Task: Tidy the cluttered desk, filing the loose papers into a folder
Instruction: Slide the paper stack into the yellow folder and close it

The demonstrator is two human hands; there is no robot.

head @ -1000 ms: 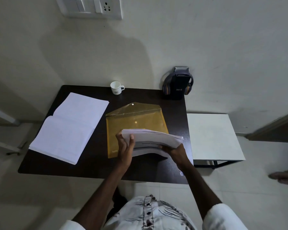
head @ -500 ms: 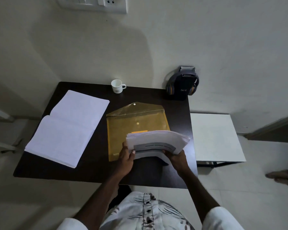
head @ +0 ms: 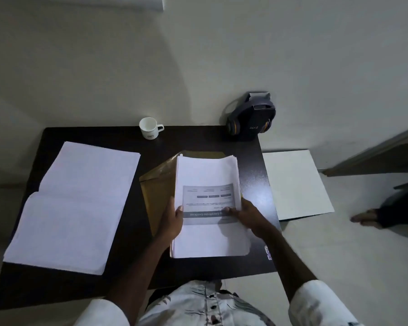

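Note:
A thick stack of white papers (head: 207, 175) lies flat over the yellow-brown folder (head: 157, 187) in the middle of the dark desk (head: 198, 142). Its top sheet carries an upside-down grey certificate print. My left hand (head: 172, 220) holds the stack's left edge, thumb on top. My right hand (head: 247, 215) grips the right edge, thumb pressed on the top sheet. Only the folder's left part and top flap show past the papers.
A large open notebook (head: 73, 203) with white pages covers the desk's left side. A white mug (head: 149, 128) stands at the back edge. Headphones on a dark box (head: 252, 118) sit at the back right corner. A low white side table (head: 295, 182) adjoins the desk's right. A person's foot (head: 368, 218) is on the floor at far right.
The paper stack, held upright on its edge above the folder before, has been laid down flat over the folder. Both hands stayed on its sides.

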